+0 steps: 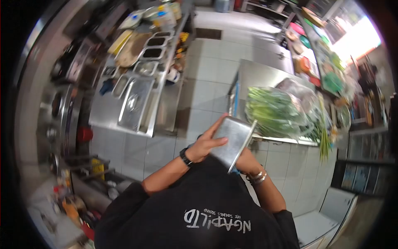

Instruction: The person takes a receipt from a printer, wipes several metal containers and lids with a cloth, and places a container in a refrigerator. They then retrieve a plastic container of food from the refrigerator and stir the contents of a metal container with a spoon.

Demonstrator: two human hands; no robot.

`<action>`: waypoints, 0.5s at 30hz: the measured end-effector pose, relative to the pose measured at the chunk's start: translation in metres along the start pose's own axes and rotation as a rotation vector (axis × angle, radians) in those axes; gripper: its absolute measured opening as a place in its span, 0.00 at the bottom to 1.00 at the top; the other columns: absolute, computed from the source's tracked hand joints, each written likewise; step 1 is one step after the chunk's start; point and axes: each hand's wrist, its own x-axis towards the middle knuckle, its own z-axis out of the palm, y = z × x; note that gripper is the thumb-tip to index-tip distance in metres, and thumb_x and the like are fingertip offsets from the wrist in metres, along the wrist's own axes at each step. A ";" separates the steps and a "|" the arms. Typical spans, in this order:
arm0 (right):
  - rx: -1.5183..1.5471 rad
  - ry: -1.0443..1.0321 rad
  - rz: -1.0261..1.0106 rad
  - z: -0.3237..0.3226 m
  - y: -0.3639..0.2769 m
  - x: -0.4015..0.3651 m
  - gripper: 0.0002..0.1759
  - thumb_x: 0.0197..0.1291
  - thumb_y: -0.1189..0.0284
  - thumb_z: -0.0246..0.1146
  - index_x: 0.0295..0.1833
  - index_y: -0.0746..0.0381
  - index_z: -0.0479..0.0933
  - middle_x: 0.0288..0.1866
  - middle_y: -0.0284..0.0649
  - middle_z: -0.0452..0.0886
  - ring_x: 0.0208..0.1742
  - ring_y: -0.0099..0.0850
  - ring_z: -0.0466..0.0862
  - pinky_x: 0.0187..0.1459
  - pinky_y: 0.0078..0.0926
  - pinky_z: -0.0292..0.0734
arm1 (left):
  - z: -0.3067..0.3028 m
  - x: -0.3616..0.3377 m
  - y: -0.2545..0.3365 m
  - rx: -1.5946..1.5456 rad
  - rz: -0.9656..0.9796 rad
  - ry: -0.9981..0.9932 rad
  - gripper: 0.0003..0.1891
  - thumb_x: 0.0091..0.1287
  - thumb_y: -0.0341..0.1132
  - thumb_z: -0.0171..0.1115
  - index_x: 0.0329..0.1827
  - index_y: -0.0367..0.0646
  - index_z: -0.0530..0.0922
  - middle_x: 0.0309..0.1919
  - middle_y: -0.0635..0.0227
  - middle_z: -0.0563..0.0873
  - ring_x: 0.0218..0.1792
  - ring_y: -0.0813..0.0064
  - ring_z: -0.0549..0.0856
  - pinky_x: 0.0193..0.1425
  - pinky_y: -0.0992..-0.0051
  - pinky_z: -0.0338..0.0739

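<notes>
Holding pan (233, 139) in left hand (203, 148), before shirt (186, 220); cannot tell closure of right hand (246, 161), partly hidden behind rim (242, 146). Probably light, stiff, slick if wet; best gripped by rim.

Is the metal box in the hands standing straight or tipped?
Tipped: the metal box is turned sideways in the left hand, with its rim facing right in the picture.

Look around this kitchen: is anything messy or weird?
The long green stalks on the right look askew: they dangle past the edge of the metal table, while the leafy greens lie bagged on top. No spill shows clearly.
</notes>
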 end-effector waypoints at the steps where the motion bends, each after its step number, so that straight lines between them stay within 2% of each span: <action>1: 0.402 0.116 0.226 0.000 0.003 -0.001 0.28 0.61 0.67 0.66 0.63 0.67 0.69 0.56 0.40 0.79 0.55 0.30 0.79 0.57 0.30 0.76 | 0.002 0.000 -0.002 0.135 0.123 0.009 0.44 0.62 0.32 0.66 0.79 0.46 0.50 0.72 0.66 0.63 0.71 0.70 0.64 0.74 0.71 0.55; 3: 0.754 0.082 -0.212 -0.011 -0.008 -0.012 0.33 0.61 0.59 0.67 0.65 0.67 0.68 0.57 0.41 0.77 0.57 0.28 0.78 0.57 0.30 0.76 | 0.017 0.003 0.001 0.223 0.128 -0.109 0.45 0.63 0.33 0.66 0.79 0.42 0.47 0.74 0.64 0.60 0.73 0.70 0.60 0.75 0.71 0.52; 5: 0.092 0.246 -0.492 -0.020 0.013 -0.012 0.36 0.62 0.53 0.65 0.66 0.68 0.66 0.58 0.41 0.77 0.58 0.28 0.77 0.56 0.30 0.76 | 0.022 0.012 0.000 0.300 0.161 -0.211 0.47 0.64 0.34 0.66 0.79 0.39 0.43 0.75 0.61 0.57 0.74 0.70 0.57 0.76 0.70 0.49; 6: 0.204 0.286 -0.559 -0.012 0.012 -0.009 0.36 0.63 0.56 0.65 0.66 0.69 0.64 0.58 0.42 0.77 0.58 0.29 0.77 0.56 0.31 0.76 | 0.017 0.019 -0.001 0.242 0.138 -0.214 0.46 0.65 0.35 0.65 0.79 0.40 0.43 0.75 0.61 0.57 0.74 0.70 0.57 0.76 0.71 0.49; 7: 0.196 0.328 -0.569 -0.010 0.014 -0.015 0.36 0.63 0.56 0.65 0.66 0.69 0.64 0.58 0.42 0.77 0.58 0.29 0.77 0.56 0.31 0.76 | 0.015 0.024 -0.004 0.185 0.100 -0.205 0.46 0.65 0.35 0.65 0.79 0.40 0.43 0.75 0.60 0.57 0.74 0.70 0.57 0.76 0.72 0.49; 8: 0.331 0.372 -0.299 -0.007 0.016 -0.019 0.33 0.63 0.59 0.65 0.64 0.69 0.66 0.58 0.43 0.77 0.58 0.29 0.76 0.56 0.30 0.75 | 0.028 0.028 0.011 0.172 0.109 -0.194 0.45 0.65 0.35 0.64 0.79 0.40 0.43 0.73 0.61 0.61 0.72 0.69 0.62 0.74 0.72 0.54; 9: 0.470 0.397 -0.025 -0.003 0.007 -0.021 0.30 0.63 0.62 0.66 0.62 0.70 0.67 0.58 0.43 0.77 0.58 0.29 0.76 0.56 0.30 0.75 | 0.033 0.032 0.017 0.173 0.094 -0.215 0.45 0.65 0.35 0.64 0.79 0.40 0.43 0.73 0.61 0.61 0.72 0.69 0.62 0.74 0.72 0.54; 10: -0.008 0.284 -0.103 -0.012 -0.009 -0.036 0.21 0.59 0.73 0.67 0.55 0.70 0.73 0.53 0.45 0.79 0.53 0.34 0.79 0.53 0.28 0.75 | 0.037 0.034 0.023 0.059 -0.047 -0.193 0.43 0.67 0.36 0.63 0.79 0.40 0.46 0.71 0.61 0.64 0.70 0.70 0.66 0.71 0.72 0.59; 11: -0.005 0.292 -0.110 -0.029 -0.029 -0.053 0.21 0.59 0.73 0.67 0.55 0.70 0.73 0.53 0.45 0.79 0.53 0.34 0.79 0.53 0.28 0.75 | 0.037 0.038 0.027 -0.050 -0.179 -0.166 0.40 0.68 0.38 0.62 0.78 0.40 0.49 0.68 0.61 0.68 0.67 0.71 0.69 0.69 0.72 0.64; 13: -0.578 0.071 -0.367 -0.059 -0.058 -0.067 0.16 0.51 0.77 0.65 0.47 0.69 0.78 0.46 0.46 0.81 0.47 0.41 0.81 0.51 0.31 0.75 | 0.018 0.056 0.008 -0.423 -0.552 -0.125 0.31 0.71 0.43 0.58 0.73 0.40 0.60 0.60 0.64 0.77 0.57 0.74 0.79 0.59 0.72 0.75; 14: -0.571 0.066 -0.364 -0.058 -0.060 -0.062 0.16 0.51 0.77 0.65 0.47 0.69 0.78 0.46 0.46 0.81 0.47 0.41 0.81 0.51 0.31 0.75 | 0.011 0.063 0.008 -0.433 -0.687 -0.144 0.24 0.73 0.46 0.54 0.66 0.42 0.68 0.54 0.66 0.81 0.48 0.76 0.83 0.52 0.73 0.79; 15: -0.995 0.271 -0.362 -0.054 -0.060 -0.057 0.15 0.49 0.76 0.64 0.45 0.68 0.79 0.43 0.46 0.81 0.46 0.43 0.80 0.49 0.34 0.76 | 0.009 0.062 0.007 -0.431 -0.698 -0.140 0.24 0.73 0.46 0.54 0.66 0.42 0.68 0.54 0.66 0.81 0.48 0.76 0.83 0.52 0.73 0.79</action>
